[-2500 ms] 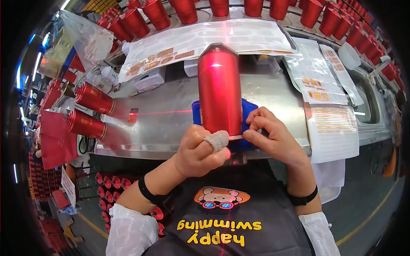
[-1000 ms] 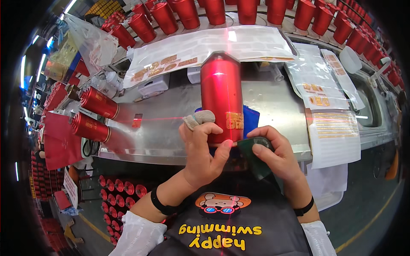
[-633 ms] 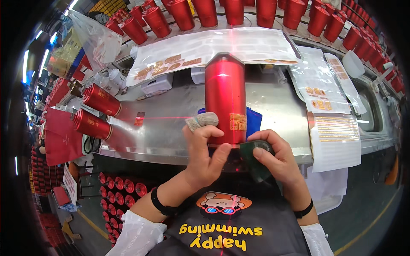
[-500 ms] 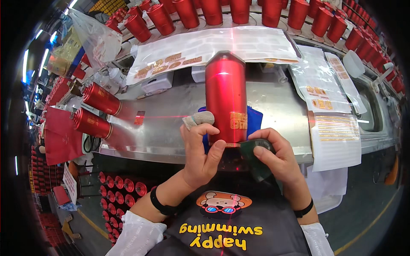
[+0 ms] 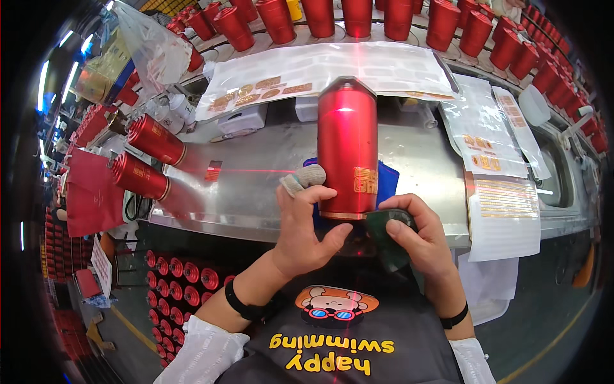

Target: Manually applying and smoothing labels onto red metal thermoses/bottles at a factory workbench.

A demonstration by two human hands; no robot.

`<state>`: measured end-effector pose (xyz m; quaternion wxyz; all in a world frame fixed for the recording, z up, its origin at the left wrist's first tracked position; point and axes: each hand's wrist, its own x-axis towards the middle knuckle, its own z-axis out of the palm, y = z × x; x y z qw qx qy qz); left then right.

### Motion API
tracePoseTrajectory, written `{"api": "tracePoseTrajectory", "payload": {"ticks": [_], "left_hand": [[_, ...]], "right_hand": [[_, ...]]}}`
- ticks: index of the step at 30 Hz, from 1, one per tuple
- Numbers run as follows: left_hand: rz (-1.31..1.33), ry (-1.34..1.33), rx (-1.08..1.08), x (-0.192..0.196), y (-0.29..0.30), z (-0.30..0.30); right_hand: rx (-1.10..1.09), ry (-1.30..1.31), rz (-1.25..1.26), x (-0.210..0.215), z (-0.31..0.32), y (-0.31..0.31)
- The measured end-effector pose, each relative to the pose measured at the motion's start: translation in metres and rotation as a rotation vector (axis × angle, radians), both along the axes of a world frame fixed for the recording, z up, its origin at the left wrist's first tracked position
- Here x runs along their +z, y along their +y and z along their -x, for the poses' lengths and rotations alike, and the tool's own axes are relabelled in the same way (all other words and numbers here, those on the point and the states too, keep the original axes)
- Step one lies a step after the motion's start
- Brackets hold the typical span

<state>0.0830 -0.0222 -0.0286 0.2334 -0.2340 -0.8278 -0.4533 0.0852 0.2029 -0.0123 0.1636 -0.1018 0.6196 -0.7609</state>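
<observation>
The left hand is spread, the right hand pinches a green scraper; poorly braced, the red canister could roll left.

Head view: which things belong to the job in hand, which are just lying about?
In use: red canister, its gold emblem, blue cloth beneath, dark green piece in the right hand; left hand at the canister's side. Probably the gold-marked white sheet.
Seemingly lying about: clear plastic bag, white bowl, small red label.

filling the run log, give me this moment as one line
left hand: open at red canister | right hand: holding dark green piece | red canister: gold-marked, over blue cloth
</observation>
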Motion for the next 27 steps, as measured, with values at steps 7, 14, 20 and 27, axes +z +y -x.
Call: {"api": "tracePoseTrajectory", "payload": {"ticks": [7, 14, 20, 27], "left_hand": [[0.082, 0.026, -0.063, 0.020, 0.002, 0.004], [0.041, 0.019, -0.076, 0.013, 0.010, 0.004], [0.038, 0.066, -0.073, 0.011, 0.005, 0.003], [-0.013, 0.014, -0.020, -0.003, -0.007, -0.002]], "right_hand": [[0.014, -0.017, 0.017, 0.008, -0.002, 0.000], [-0.042, 0.288, -0.171, 0.021, -0.002, 0.003], [-0.063, 0.690, -0.554, 0.020, 0.004, -0.016], [-0.165, 0.829, -0.678, 0.016, 0.002, -0.026]]}}
